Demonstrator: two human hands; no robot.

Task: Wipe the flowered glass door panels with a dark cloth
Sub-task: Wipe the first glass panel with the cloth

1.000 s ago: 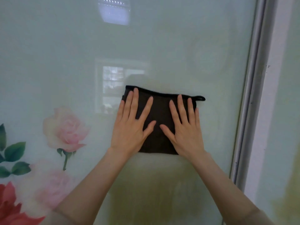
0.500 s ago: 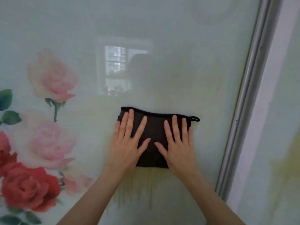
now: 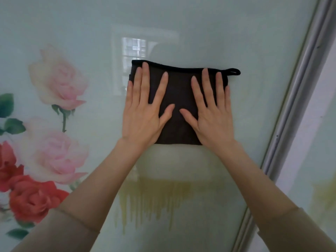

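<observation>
Flowered glass panel [image 3: 209, 33], yellowish streaks [image 3: 151, 202], metal frame [image 3: 291, 113]

Head-worn camera faces the glass door panel [image 3: 236, 33] close up.

Both flat hands [image 3: 179, 115] on dark cloth [image 3: 179, 88]

Soft, even daylight; scene bright, no hard shadows. Window reflection [image 3: 134, 50] shows as pale glare on the glass panel [image 3: 254, 42]. Wide-angle distortion slants the door frame [image 3: 291, 115] at right. Sleeves [image 3: 54, 233] at bottom edge slightly blurred.
</observation>
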